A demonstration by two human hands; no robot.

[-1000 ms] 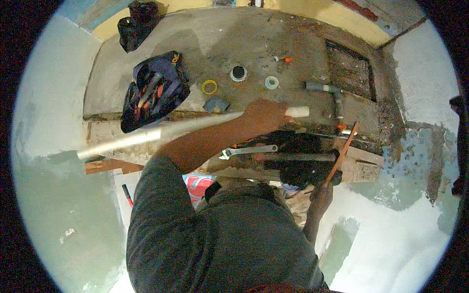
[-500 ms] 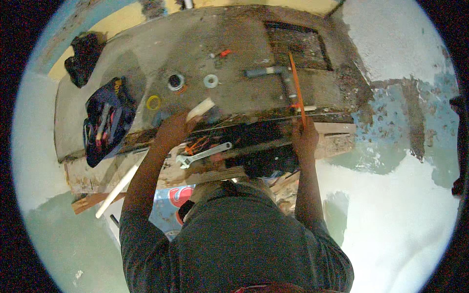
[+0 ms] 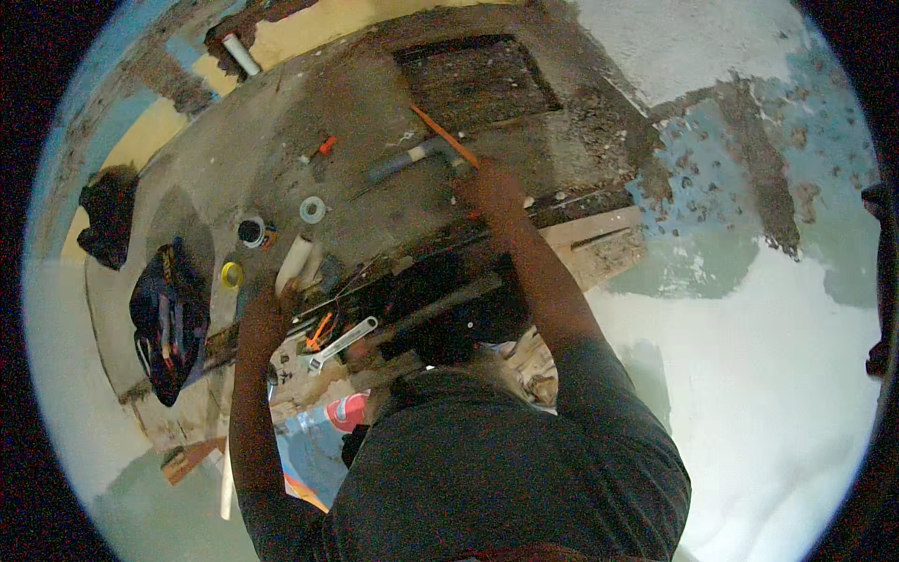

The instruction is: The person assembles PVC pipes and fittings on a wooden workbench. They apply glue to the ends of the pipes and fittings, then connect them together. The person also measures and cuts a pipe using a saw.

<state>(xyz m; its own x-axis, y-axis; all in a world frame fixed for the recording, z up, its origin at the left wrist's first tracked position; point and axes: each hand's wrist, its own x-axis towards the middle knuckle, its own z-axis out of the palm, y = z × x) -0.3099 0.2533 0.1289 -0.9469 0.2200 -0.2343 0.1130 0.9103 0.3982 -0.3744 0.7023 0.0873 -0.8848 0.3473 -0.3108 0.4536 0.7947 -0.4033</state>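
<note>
My left hand (image 3: 288, 298) is closed round a white pipe (image 3: 296, 260). One end points up past my fingers, and the lower end shows beyond my forearm at the bottom left. My right hand (image 3: 493, 192) grips a long, thin orange tool (image 3: 444, 135) that slants up and left; its exact kind does not show. Beside its tip lies a grey pipe with an elbow (image 3: 403, 163) on the worn grey surface. Nearer my body, between my arms, rest an adjustable wrench (image 3: 344, 345) and a small orange object (image 3: 319, 332).
Left on the surface (image 3: 375, 84) are a dark tool bag (image 3: 169, 323), yellow tape roll (image 3: 232, 274), open can (image 3: 251, 232), white tape roll (image 3: 312, 209) and red-handled fitting (image 3: 326, 146). A rectangular recess (image 3: 478, 80) lies at the back. A dark gap (image 3: 440, 314) runs along the near edge.
The view has turned and shifted, so the bench appears further left. My right hand has reached forward over the surface with the orange tool. The white pipe now stands steeper in my left hand.
</note>
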